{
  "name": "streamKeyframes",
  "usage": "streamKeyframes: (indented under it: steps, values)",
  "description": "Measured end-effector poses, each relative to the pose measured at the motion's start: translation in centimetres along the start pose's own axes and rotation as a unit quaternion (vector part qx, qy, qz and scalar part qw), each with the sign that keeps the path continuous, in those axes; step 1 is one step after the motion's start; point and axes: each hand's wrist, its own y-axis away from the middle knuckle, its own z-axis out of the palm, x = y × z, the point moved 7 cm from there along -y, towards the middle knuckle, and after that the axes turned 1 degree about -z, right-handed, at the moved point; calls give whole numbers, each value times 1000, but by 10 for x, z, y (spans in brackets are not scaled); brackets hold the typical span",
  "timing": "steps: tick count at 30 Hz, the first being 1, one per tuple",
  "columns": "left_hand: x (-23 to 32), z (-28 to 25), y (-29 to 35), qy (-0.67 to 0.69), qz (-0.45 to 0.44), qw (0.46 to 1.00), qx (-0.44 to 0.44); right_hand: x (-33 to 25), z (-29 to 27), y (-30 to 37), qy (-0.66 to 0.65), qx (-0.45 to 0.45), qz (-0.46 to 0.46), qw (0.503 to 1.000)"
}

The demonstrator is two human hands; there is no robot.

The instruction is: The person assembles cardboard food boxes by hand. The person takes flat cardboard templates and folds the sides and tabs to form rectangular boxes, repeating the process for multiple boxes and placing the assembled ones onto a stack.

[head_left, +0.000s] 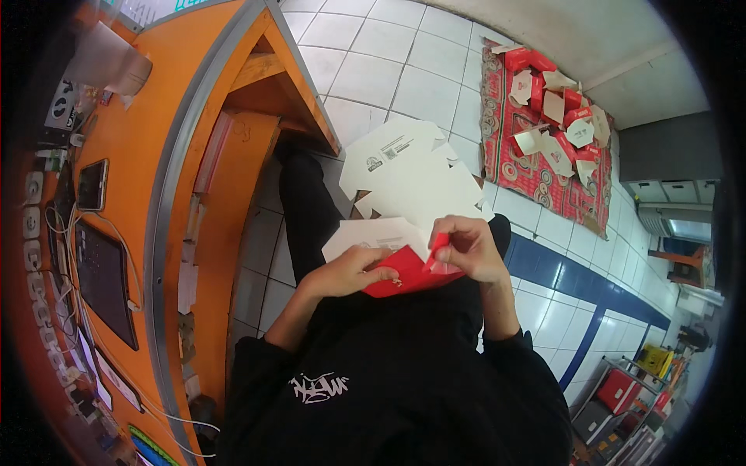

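A cardboard box (392,276), red outside and white inside, is partly folded over my lap. My left hand (350,270) grips its left side, thumb lying on the red face. At its right side, my right hand (470,247) pinches a red flap (437,252) between thumb and fingers. Just beyond the box lies a flat white die-cut cardboard sheet (416,171) with notched edges and small dark print. The sheet rests across my lap, and part of it is hidden behind the box and my right hand.
An orange desk (175,74) with a grey edge stands at my left, bearing a phone (92,185), a dark tablet (106,279) and cables. At the far right, several red and white boxes (553,109) lie on a patterned red mat (513,175). A rack (614,400) stands at lower right.
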Motion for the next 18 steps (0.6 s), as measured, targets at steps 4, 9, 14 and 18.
streamKeyframes:
  steps: [4, 9, 14, 18]
  values:
    - [-25, 14, -8, 88, 11, 982, -168, -21, 24, 5, 31, -113, -155, 981]
    - [-25, 22, -12, 152, -1, 973, -173, -29, 41, -2, 425, 61, -47, 902]
    - [-25, 31, -9, 213, -23, 959, -186, -23, 47, 3, 542, 58, -56, 837]
    - [-18, 27, -9, 142, 21, 984, -106, -15, 51, 2, 498, -61, -28, 864]
